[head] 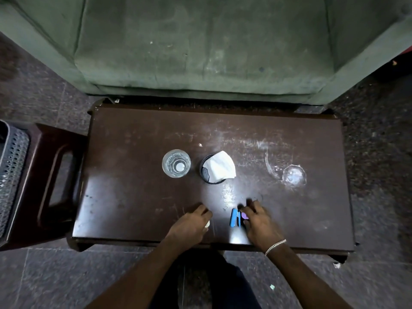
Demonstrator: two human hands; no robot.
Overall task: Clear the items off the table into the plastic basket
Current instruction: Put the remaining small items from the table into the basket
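Note:
A dark brown table [138,134] carries a clear glass of water [176,163], a dark cup [206,172] with a white tissue [220,167] stuffed in it, and a clear glass [289,173] lying on its side at the right. Near the front edge lie a small blue item [234,217] and a purple item [244,215]. My right hand [260,221] rests just right of them, fingers spread, fingertips touching the purple one. To their left, my left hand [191,224] is curled on the table around a small white item [207,224]. The grey perforated plastic basket [11,170] sits at the far left edge.
A dark plastic stool [55,175] stands between the basket and the table's left end. A green sofa [200,52] runs along the table's far side. Dark tiled floor surrounds the table, and my legs are at its front edge.

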